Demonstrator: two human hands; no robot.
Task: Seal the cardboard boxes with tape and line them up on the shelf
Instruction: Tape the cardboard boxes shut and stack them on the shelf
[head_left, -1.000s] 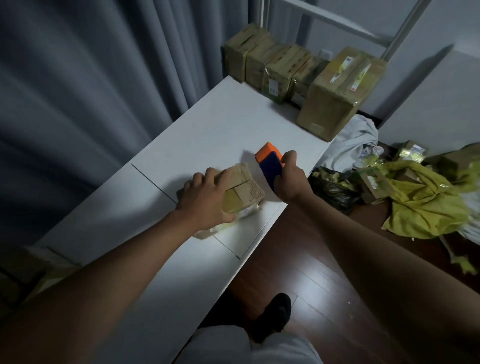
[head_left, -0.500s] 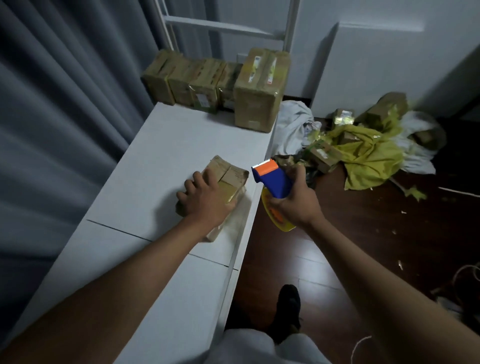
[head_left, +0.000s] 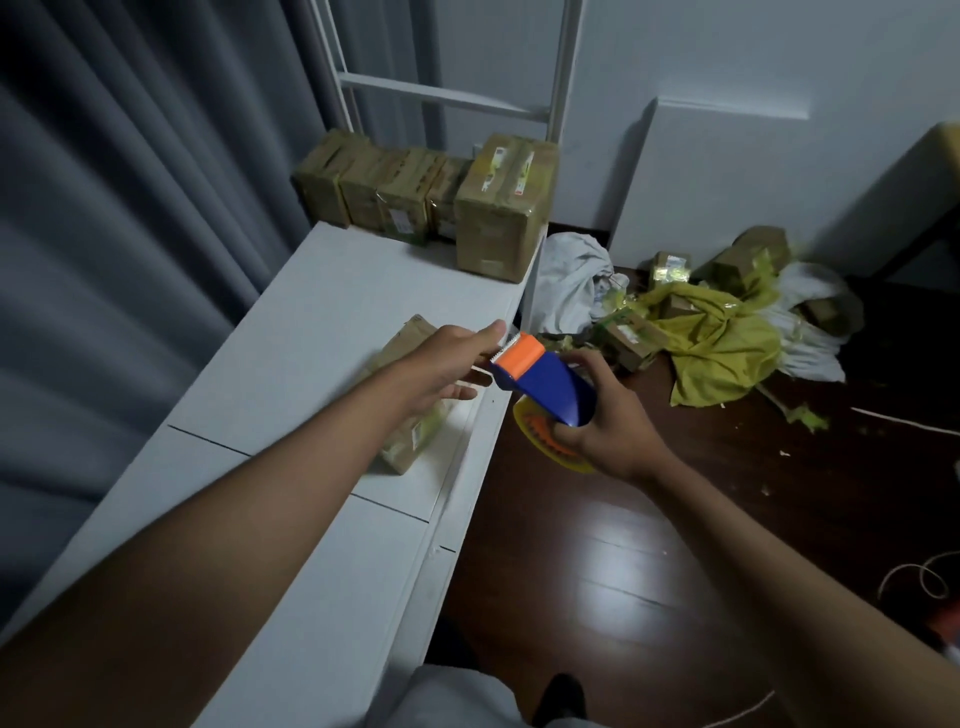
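A small cardboard box (head_left: 411, 336) with yellowish tape lies on the white shelf top (head_left: 322, 322), partly hidden under my left forearm. My right hand (head_left: 608, 421) grips a blue tape dispenser (head_left: 545, 384) with an orange mouth and a yellow roll, held just off the shelf's front edge. My left hand (head_left: 452, 358) is above the box, its thumb and fingers pinching at the dispenser's orange mouth where the tape end sits. The tape strip itself is too blurred to make out.
Several taped boxes (head_left: 400, 200) stand in a row at the shelf's far end, a larger box (head_left: 498, 218) at the right. White uprights (head_left: 563, 78) rise behind them. A curtain (head_left: 130, 208) hangs left. Yellow wrapping and boxes (head_left: 717, 332) litter the floor.
My left hand has let go of the small box and moved right to the dispenser's mouth. My right hand has tilted the dispenser toward it. The view swung right.
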